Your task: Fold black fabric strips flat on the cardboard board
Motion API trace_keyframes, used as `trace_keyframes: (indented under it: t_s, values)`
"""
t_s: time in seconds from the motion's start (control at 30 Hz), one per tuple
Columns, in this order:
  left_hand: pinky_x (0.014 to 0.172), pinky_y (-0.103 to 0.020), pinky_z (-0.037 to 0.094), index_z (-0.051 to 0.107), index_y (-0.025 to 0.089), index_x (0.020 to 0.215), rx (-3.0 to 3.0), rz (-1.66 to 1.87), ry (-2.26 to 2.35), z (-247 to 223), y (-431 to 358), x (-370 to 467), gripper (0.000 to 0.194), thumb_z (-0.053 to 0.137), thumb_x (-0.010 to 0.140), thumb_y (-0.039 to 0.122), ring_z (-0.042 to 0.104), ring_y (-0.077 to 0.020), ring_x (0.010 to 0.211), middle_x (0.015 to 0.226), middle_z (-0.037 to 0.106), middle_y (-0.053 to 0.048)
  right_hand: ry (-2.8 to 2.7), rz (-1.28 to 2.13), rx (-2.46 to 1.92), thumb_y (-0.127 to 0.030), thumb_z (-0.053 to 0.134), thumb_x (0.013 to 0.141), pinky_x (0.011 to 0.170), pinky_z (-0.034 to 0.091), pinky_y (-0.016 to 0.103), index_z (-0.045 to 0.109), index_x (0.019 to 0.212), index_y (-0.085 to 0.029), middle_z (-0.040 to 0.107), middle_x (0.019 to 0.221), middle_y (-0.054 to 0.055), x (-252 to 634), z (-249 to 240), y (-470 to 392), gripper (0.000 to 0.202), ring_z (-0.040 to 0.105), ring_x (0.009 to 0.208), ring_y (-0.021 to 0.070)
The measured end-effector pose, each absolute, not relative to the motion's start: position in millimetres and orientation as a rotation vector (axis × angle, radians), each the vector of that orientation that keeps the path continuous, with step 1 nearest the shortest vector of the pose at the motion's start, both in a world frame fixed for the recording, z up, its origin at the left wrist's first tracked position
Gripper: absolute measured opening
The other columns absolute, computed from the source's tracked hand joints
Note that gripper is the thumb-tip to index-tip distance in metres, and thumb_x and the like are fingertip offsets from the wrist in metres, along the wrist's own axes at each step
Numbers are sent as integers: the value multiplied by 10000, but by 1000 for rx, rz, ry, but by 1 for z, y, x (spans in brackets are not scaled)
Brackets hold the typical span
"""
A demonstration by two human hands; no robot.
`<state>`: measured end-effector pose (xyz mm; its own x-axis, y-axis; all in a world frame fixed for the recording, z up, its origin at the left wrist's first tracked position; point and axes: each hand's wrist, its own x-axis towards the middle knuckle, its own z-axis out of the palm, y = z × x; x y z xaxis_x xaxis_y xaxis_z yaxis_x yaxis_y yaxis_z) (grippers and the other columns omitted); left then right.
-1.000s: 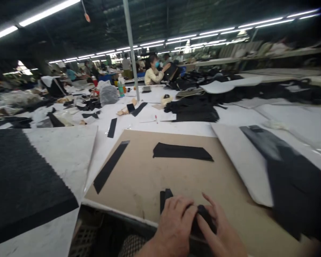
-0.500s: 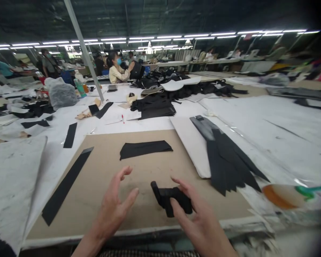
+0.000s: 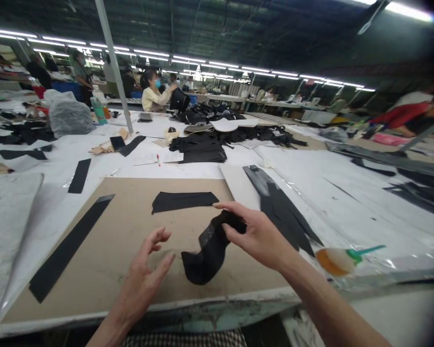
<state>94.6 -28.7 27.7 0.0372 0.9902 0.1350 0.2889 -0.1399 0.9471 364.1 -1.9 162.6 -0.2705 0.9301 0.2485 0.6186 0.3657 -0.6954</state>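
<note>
My right hand (image 3: 251, 230) pinches one end of a black fabric strip (image 3: 207, 264) between thumb and fingers. The strip curls and hangs down over the brown board (image 3: 148, 289), and a shiny patch shows on its upturned part. Left of it, my left hand (image 3: 144, 267) hovers with thumb and fingers apart, holding nothing. A small stack of black pieces (image 3: 184, 201) lies beyond both hands. One long black strip (image 3: 72, 246) rests along the board's left side.
Right of the board, black strips (image 3: 284, 212) fan out beside a pale panel (image 3: 240, 185). A bottle with amber liquid and a green spout (image 3: 338, 260) lies at the right. Farther back are a dark fabric pile (image 3: 202, 144), a metal post (image 3: 115, 72) and a co-worker (image 3: 154, 96).
My right hand has moved forward and lifted the black strip, which was folded up and now hangs loosely uncurled. My left hand stays open. The view has tilted and turned rightward.
</note>
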Motion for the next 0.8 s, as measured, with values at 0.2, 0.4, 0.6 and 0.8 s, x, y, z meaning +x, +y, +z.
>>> trace_keyframes:
  t_s: [0.2, 0.4, 0.6, 0.8]
  values:
    - [1059, -437, 429, 436, 313, 1414, 1418, 1236, 1245, 22, -28, 85, 551, 636, 926, 471, 558, -263, 1245, 1365, 589, -73, -2085, 519, -1379, -222, 575, 869, 812, 549, 278, 620, 1316, -249, 733, 1074, 2, 354, 180, 7, 449, 694, 910, 183]
    - [1069, -429, 415, 429, 305, 1417, 1334, 1202, 1146, 23, -30, 84, 575, 661, 917, 469, 530, -268, 1288, 1395, 570, -83, -2075, 560, -1329, -258, 597, 872, 1009, 507, 348, 641, 1285, -232, 699, 1204, 22, 343, 204, 7, 417, 658, 1091, 218]
    - [1184, -473, 301, 404, 301, 1469, 1235, 1190, 827, 35, -13, 93, 572, 576, 962, 500, 336, -276, 1471, 1553, 434, -87, -1978, 826, -1183, -299, 653, 878, 1020, 520, 375, 656, 1271, -259, 677, 1268, 24, 327, 221, 2, 395, 633, 1171, 248]
    - [1238, -518, 180, 323, 320, 1545, 1436, 1008, 465, 69, 12, 106, 948, 786, 766, 598, 311, -304, 1485, 1543, 455, -76, -1824, 1160, -1024, -305, 719, 862, 918, 571, 343, 640, 1316, -282, 723, 1116, 20, 320, 217, 0, 461, 699, 1017, 229]
